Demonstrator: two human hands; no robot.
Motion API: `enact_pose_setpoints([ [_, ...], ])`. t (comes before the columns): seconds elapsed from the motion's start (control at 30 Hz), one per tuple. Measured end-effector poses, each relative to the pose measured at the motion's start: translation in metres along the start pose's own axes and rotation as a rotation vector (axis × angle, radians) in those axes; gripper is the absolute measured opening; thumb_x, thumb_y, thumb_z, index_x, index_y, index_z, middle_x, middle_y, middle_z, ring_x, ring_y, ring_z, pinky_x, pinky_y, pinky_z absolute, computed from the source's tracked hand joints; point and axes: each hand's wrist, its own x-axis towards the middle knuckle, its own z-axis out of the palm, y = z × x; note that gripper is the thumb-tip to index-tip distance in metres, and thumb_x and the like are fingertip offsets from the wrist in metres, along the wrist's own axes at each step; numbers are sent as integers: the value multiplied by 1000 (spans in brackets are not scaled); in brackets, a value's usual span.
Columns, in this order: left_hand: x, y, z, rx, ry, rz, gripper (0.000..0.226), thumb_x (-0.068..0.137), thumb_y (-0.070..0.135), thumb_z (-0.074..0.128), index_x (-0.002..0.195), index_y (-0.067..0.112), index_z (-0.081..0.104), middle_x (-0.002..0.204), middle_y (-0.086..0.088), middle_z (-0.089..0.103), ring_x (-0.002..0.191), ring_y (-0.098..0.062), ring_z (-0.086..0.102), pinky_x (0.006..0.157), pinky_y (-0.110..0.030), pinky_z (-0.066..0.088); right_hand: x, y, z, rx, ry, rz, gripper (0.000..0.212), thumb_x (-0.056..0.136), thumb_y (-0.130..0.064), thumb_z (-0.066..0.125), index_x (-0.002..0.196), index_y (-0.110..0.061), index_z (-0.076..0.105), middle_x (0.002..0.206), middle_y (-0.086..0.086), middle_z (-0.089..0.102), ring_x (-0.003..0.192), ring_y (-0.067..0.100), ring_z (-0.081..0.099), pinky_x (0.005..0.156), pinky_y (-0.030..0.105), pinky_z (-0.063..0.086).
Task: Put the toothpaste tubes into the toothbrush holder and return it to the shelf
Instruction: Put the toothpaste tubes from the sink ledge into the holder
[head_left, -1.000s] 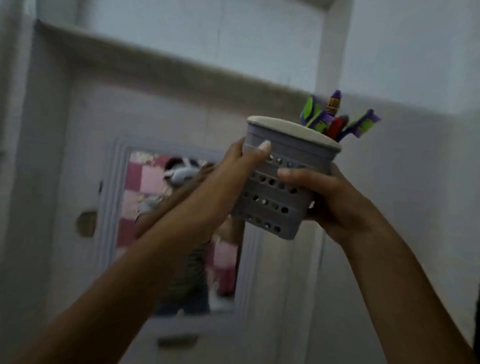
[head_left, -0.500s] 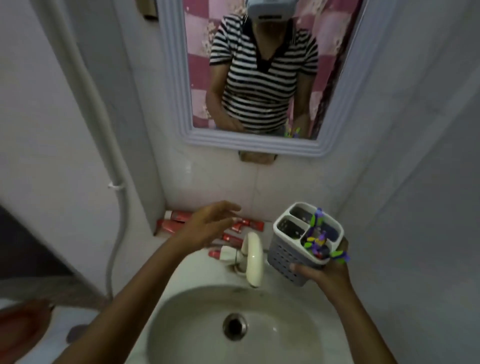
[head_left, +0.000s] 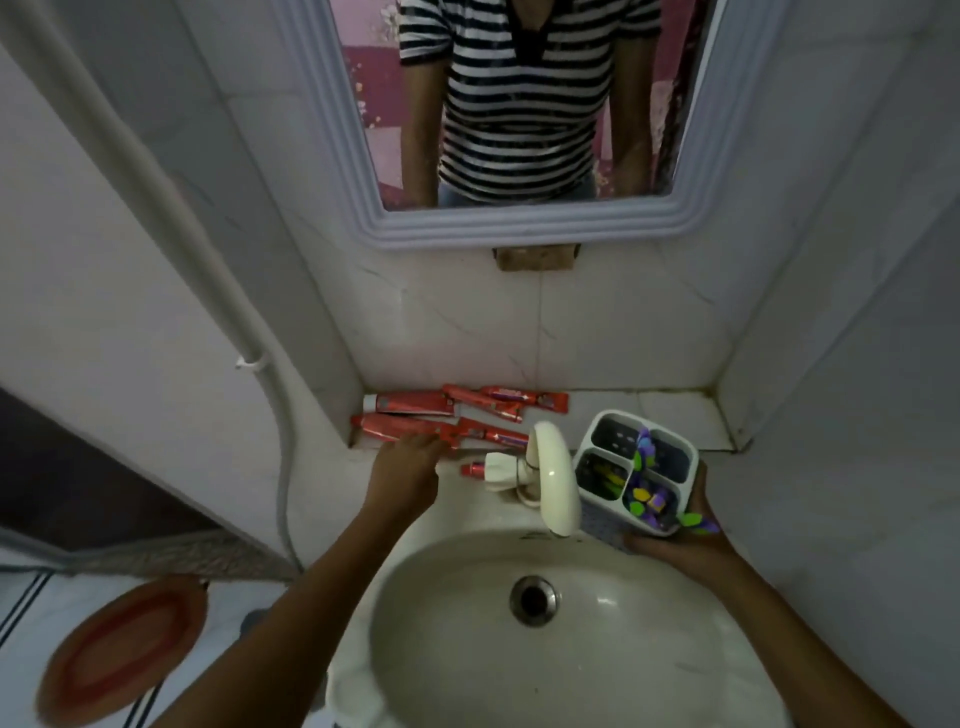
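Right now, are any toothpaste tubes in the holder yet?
None visible: the red tubes lie on the ledge, and the holder shows only toothbrushes.

Domestic bathroom. A white ceramic washbasin (head_left: 571, 649) with drain and a cream tap (head_left: 556, 478) sits in a tiled alcove. A framed wall mirror (head_left: 519, 223) hangs above. Red toothpaste tubes (head_left: 415, 402) lie on the tiled ledge (head_left: 649, 410) behind the basin. A white pipe (head_left: 156, 171) runs down the left wall.

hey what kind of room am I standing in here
Most likely a small home bathroom: a white washbasin with a tap, a framed mirror above it, and red toothpaste tubes lying behind the basin.
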Motion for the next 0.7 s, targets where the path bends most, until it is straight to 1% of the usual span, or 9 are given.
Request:
enact_pose_setpoints([
  [0.07, 14, -6, 1, 123, -33, 28, 44, 63, -3, 63, 104, 14, 69, 110, -8, 72, 103, -33, 64, 78, -43, 54, 2, 5, -4, -44, -22, 24, 88, 60, 17, 81, 128, -16, 35, 128, 14, 54, 94, -14, 60, 71, -3, 45],
  [0.13, 27, -11, 5, 183, -62, 61, 42, 65, -3, 65, 104, 12, 67, 109, -12, 71, 102, -35, 65, 79, -46, 55, 1, 6, -5, -83, -39, 83, 93, 63, 4, 85, 137, -11, 32, 136, 18, 51, 112, 11, 59, 79, 2, 45],
  [0.17, 31, -14, 6, 200, -78, 70, 39, 69, -1, 64, 105, 11, 67, 109, -13, 72, 100, -36, 66, 79, -46, 55, 2, 7, -5, -94, -37, 67, 98, 61, 4, 86, 139, -11, 28, 138, 18, 50, 115, 13, 57, 81, 2, 45],
  [0.27, 47, -19, 16, 209, -124, 104, 29, 81, 10, 64, 110, 9, 67, 104, -14, 73, 88, -34, 71, 71, -41, 60, 2, 10, -6, -126, -18, 71, 103, 58, 12, 84, 139, -11, 24, 136, 14, 50, 103, -19, 54, 79, -4, 44],
  [0.3, 51, -20, 19, 220, -133, 111, 25, 83, 13, 66, 107, 9, 68, 99, -14, 74, 82, -33, 73, 67, -40, 61, 2, 11, -6, -122, -20, 78, 101, 59, 14, 83, 139, -8, 24, 135, 13, 49, 103, -20, 53, 77, -5, 43],
  [0.4, 57, -24, 27, 285, -127, 161, 18, 82, 11, 69, 99, 6, 70, 91, -16, 75, 77, -33, 73, 66, -42, 62, 2, 10, -6, -110, -18, 71, 95, 63, 17, 79, 138, -4, 25, 138, 14, 46, 118, 11, 51, 75, -7, 41],
  [0.43, 58, -26, 28, 289, -100, 171, 19, 83, 10, 69, 101, 5, 70, 94, -18, 74, 80, -35, 73, 70, -43, 62, 2, 8, -6, -109, -23, 64, 95, 63, 16, 79, 138, -4, 25, 139, 14, 46, 117, 11, 50, 75, -8, 41],
  [0.57, 64, -25, 17, 245, -9, 173, 34, 87, 7, 60, 121, 5, 64, 110, -24, 69, 95, -40, 69, 84, -47, 59, 1, 0, -5, -20, -67, 72, 88, 67, 22, 73, 138, 0, 25, 135, 9, 42, 87, -29, 52, 69, -9, 40],
  [0.7, 61, -21, -31, 88, 125, 4, 22, 83, 1, 56, 103, 5, 63, 84, -25, 70, 69, -41, 69, 57, -44, 57, 3, 2, -6, 18, -57, 74, 90, 64, 20, 76, 136, -1, 25, 130, 10, 46, 89, -32, 49, 70, -6, 42],
])
